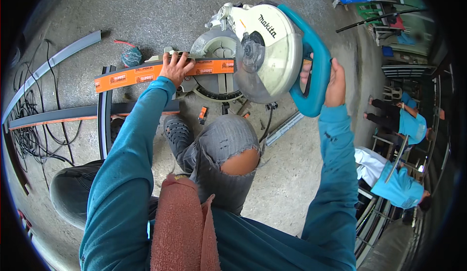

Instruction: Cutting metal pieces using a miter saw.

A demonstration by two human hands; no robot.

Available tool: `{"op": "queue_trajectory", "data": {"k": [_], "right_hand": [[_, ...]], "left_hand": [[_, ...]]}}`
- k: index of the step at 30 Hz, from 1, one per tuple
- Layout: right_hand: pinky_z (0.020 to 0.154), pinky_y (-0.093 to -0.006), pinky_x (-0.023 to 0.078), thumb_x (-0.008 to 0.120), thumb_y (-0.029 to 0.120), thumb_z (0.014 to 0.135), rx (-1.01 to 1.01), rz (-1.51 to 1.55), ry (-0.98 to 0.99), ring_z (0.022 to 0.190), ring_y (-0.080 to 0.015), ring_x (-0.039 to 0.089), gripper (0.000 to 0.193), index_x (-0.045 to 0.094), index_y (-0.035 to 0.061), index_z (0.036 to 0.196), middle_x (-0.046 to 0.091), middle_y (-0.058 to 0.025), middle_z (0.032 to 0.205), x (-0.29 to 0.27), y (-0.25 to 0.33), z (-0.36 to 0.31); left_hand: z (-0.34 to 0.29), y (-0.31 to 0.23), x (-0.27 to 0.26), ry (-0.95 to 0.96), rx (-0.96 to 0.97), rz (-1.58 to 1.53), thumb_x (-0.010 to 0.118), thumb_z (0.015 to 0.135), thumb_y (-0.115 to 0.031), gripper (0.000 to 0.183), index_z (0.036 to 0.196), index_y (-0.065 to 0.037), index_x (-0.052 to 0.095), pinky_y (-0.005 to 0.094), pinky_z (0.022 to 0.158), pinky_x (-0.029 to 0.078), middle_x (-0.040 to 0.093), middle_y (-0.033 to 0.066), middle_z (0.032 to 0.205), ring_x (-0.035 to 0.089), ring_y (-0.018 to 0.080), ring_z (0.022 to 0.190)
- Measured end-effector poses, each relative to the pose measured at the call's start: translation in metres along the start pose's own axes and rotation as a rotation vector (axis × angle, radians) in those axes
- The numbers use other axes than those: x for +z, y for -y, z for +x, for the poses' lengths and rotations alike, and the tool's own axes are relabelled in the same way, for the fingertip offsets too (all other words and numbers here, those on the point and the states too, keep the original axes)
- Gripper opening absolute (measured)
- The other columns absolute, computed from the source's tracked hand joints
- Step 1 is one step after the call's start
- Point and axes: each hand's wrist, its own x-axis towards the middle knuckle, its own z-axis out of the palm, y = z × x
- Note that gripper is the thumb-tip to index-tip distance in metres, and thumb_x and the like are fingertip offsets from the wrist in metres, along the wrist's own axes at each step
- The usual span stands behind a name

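Left hand [176,70] has fingers spread over the orange-faced profile [122,78]; its end, right of them, is beside the blade guard [258,83]. Right hand [335,83] curls around the teal handle [319,79]. Floor [131,18] lies ahead.

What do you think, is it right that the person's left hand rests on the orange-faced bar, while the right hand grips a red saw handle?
Not quite: the saw handle is teal, not red, as the head view shows. The left hand does rest on the orange-faced bar, and the right hand does grip that handle.
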Motion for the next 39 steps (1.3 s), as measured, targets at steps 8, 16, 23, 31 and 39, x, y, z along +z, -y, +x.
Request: {"op": "queue_trajectory", "data": {"k": [8, 16, 23, 31, 39], "right_hand": [[0.071, -0.0346, 0.051, 0.028, 0.052, 0.093, -0.068, 0.005, -0.081, 0.074, -0.0223, 0.062, 0.062, 0.052, 0.0003, 0.119, 0.063, -0.0127, 0.086, 0.004, -0.047, -0.020], [0.072, -0.0344, 0.049, 0.033, 0.054, 0.092, -0.065, 0.051, -0.161, 0.074, -0.0210, 0.059, 0.063, 0.053, 0.0000, 0.116, 0.060, -0.0106, 0.084, 0.011, -0.083, -0.032], [0.071, -0.0336, 0.048, 0.035, 0.054, 0.091, -0.092, 0.067, -0.176, 0.074, -0.0215, 0.059, 0.062, 0.054, -0.0011, 0.114, 0.059, -0.0111, 0.084, 0.010, -0.096, -0.034], [0.069, -0.0318, 0.047, 0.036, 0.053, 0.092, -0.128, 0.116, -0.164, 0.072, -0.0205, 0.058, 0.058, 0.053, 0.0007, 0.112, 0.060, -0.0099, 0.082, 0.005, -0.114, -0.032], [0.073, -0.0334, 0.049, 0.035, 0.051, 0.092, -0.051, 0.164, -0.041, 0.072, -0.0203, 0.059, 0.057, 0.054, 0.0003, 0.111, 0.061, -0.0118, 0.082, -0.009, -0.075, -0.021]], "left_hand": [[-0.001, 0.002, -0.008, 0.042, 0.000, -0.088, 0.059, 0.079, -0.012, 0.063, 0.135, -0.026, 0.034, 0.0582, 0.104, 0.022, 0.031, 0.0098, 0.139, 0.034, 0.0354, 0.126], [-0.001, -0.002, -0.006, 0.019, -0.037, -0.117, 0.062, 0.079, -0.018, 0.061, 0.134, -0.028, 0.037, 0.0586, 0.104, 0.021, 0.032, 0.0088, 0.139, 0.035, 0.0344, 0.125], [0.000, -0.003, -0.009, 0.016, -0.054, -0.094, 0.064, 0.079, -0.021, 0.062, 0.134, -0.028, 0.038, 0.0585, 0.104, 0.021, 0.033, 0.0083, 0.139, 0.035, 0.0340, 0.125], [-0.005, 0.010, 0.007, -0.058, 0.053, -0.113, 0.063, 0.076, -0.019, 0.070, 0.139, -0.025, 0.035, 0.0582, 0.104, 0.023, 0.034, 0.0114, 0.140, 0.037, 0.0345, 0.125], [0.000, 0.011, 0.028, -0.170, 0.059, -0.095, 0.057, 0.072, -0.007, 0.072, 0.138, -0.027, 0.037, 0.0565, 0.103, 0.025, 0.036, 0.0128, 0.137, 0.038, 0.0360, 0.120]]}}
